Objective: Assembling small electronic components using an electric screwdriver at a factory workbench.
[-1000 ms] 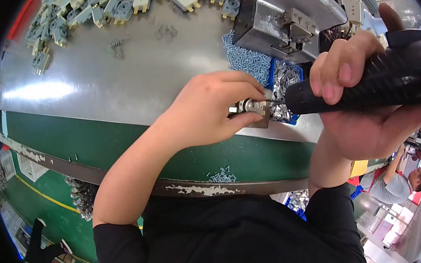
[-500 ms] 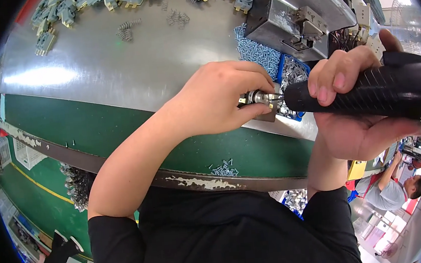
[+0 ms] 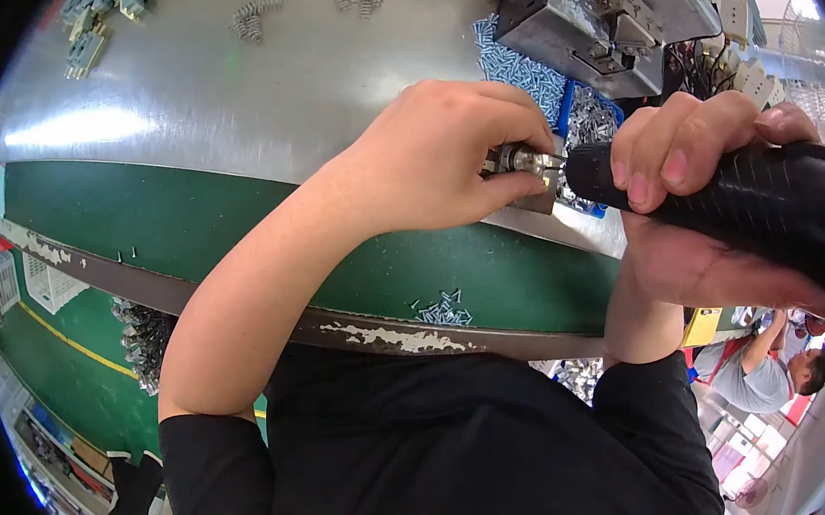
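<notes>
My left hand (image 3: 458, 155) is closed, thumb and fingers pinching a small part with a round, shiny metal body (image 3: 525, 159). A small metal plate (image 3: 537, 199) shows just under the thumb. In my right hand (image 3: 684, 160) is a thick black electric screwdriver (image 3: 790, 195), its ribbed body wrapped by the fingers. The screwdriver's thin bit points left at the part; whether its tip touches is too small to tell. My left fingers hide much of the part.
Blue-silver screws (image 3: 519, 72) lie in a pile beside a blue tray (image 3: 572, 116) of shiny metal pieces. A bent metal fixture (image 3: 598, 21) stands behind. Loose springs (image 3: 254, 18) and grey switch-like parts (image 3: 85, 51) lie farther off; more screws (image 3: 442, 309) rest near the front edge.
The whole view has shifted a little. Both hands remain close together with the same things in them. The screwdriver now slants more, its rear end lower in the picture.
</notes>
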Available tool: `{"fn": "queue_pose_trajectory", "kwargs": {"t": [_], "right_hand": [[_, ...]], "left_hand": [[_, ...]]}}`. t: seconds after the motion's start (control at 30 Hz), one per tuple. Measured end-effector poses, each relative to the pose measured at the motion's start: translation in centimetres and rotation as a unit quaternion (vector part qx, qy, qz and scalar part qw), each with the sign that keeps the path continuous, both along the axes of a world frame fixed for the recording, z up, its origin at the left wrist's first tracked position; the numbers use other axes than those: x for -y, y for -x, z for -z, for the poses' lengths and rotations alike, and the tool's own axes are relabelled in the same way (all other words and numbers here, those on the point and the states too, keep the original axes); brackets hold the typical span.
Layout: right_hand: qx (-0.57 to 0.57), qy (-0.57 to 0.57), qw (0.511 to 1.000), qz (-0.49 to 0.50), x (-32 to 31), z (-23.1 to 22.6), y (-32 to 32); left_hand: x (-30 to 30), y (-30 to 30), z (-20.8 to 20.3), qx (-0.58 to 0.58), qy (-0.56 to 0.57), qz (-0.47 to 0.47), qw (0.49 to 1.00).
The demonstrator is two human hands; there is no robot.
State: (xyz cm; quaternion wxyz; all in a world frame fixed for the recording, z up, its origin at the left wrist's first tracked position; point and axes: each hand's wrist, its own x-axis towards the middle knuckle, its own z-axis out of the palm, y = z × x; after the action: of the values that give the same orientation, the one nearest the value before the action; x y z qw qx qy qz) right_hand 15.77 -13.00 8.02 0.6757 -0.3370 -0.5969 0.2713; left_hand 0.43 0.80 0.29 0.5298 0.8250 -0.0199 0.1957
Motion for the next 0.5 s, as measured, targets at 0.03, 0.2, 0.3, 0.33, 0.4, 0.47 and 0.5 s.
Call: {"fn": "queue_pose_trajectory", "kwargs": {"t": [0.03, 0.2, 0.3, 0.33, 0.4, 0.47, 0.5], "right_hand": [[0.001, -0.003, 1.0, -0.001, 0.0, 0.2, 0.0], [0.01, -0.016, 1.0, -0.008, -0.1, 0.4, -0.1], [-0.006, 0.009, 1.0, 0.015, -0.1, 0.0, 0.8], [-0.026, 0.029, 0.999, 0.035, -0.2, -0.2, 1.2], [-0.06, 0.062, 0.995, 0.048, -0.1, -0.7, 1.2], [-0.072, 0.101, 0.989, 0.082, 0.1, -3.1, 0.0], [-0.07, 0.068, 0.994, 0.039, -0.4, -4.7, -1.0]], "left_hand": [[0.0, 0.0, 0.0, 0.0, 0.001, 0.001, 1.0], [0.0, 0.0, 0.1, -0.004, -0.002, 0.0, 1.0], [-0.1, -0.1, 0.0, -0.001, -0.008, 0.001, 1.0], [-0.2, 0.1, 0.0, -0.002, -0.014, -0.001, 1.0], [-0.5, 0.9, 0.0, -0.008, -0.019, -0.007, 1.0], [-0.4, 0.0, -0.5, 0.007, -0.019, 0.007, 1.0], [-0.4, -0.4, -0.8, 0.013, -0.018, 0.014, 1.0]]}}
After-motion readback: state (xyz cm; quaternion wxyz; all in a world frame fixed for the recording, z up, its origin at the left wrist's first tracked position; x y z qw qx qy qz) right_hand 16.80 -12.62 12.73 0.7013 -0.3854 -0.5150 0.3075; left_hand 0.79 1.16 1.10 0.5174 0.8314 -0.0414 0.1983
